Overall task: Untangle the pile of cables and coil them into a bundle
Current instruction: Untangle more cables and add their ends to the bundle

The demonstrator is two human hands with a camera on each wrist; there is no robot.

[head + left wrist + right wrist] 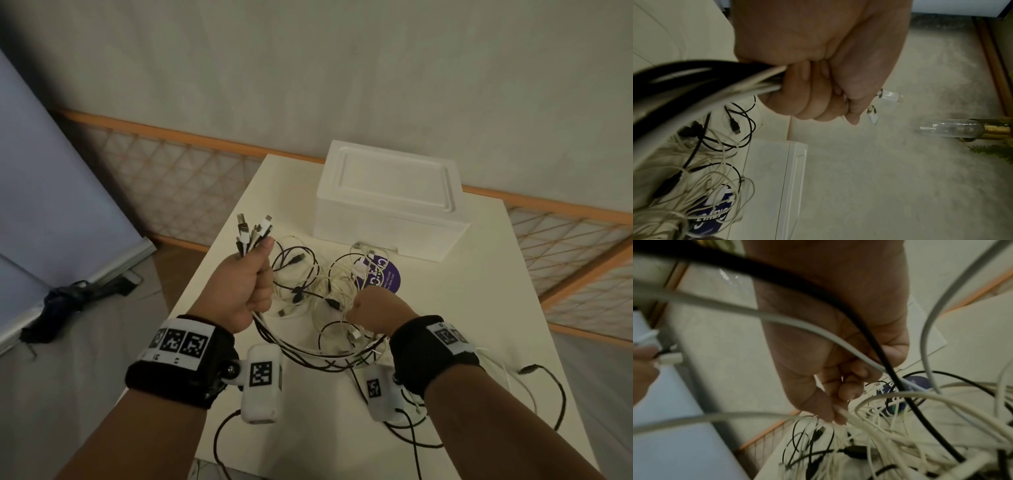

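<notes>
My left hand (253, 274) is a fist around a bunch of black and white cables, their USB plugs (251, 229) sticking up above the thumb. In the left wrist view, the same hand (813, 97) grips the strands (756, 78). A loop of these cables (325, 358) sags across to my right hand (373, 305), which holds thin white strands above the tangled pile (308, 284) on the white table (479, 308). The right wrist view shows my right hand (838, 378) with fingers curled round white cables (869, 363).
A white foam box (390, 202) stands at the table's far side, with a purple round sticker (385, 274) before it under the pile. Black cable ends (534, 370) trail off at the table's near right. A lattice rail (171, 178) runs behind; a dark umbrella (68, 298) lies left.
</notes>
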